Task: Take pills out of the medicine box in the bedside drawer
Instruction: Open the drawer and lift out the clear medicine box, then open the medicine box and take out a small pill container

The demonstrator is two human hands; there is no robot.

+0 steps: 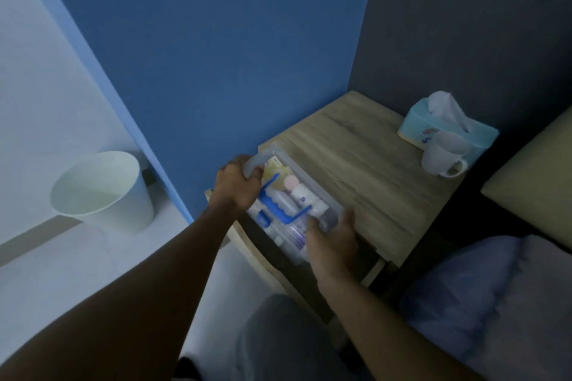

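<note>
Both hands grip a clear plastic medicine box (288,204): the left hand (238,185) is curled tight round its far end, and the right hand (332,238) clasps the near end with fingers spread along the side. The box sits partly over the front left edge of a wood-grain bedside table (356,164), above the open drawer (272,269). Its lid looks closed, with a blue ridged carry handle (278,204) on top. Small white bottles and packets show through. No pills are out yet; judging by this, opening the box remains.
</note>
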